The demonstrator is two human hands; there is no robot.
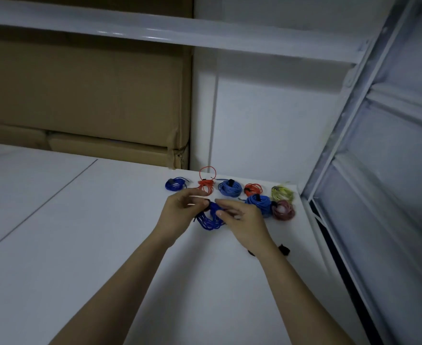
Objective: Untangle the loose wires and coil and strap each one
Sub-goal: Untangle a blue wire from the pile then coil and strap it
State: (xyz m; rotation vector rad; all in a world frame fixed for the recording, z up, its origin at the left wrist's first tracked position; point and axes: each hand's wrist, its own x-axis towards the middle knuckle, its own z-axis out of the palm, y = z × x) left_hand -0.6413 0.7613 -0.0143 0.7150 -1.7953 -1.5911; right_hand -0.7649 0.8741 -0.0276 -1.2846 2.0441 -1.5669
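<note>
Mid-frame, left hand (180, 207) and right hand (239, 220) pinch the blue coil (210, 220), strapping it; next, cinch the strap.

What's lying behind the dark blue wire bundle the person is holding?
Behind the dark blue bundle lie strapped coils: an orange coil, a light blue coil, and others in a row. The right hand partly covers another blue coil.
</note>
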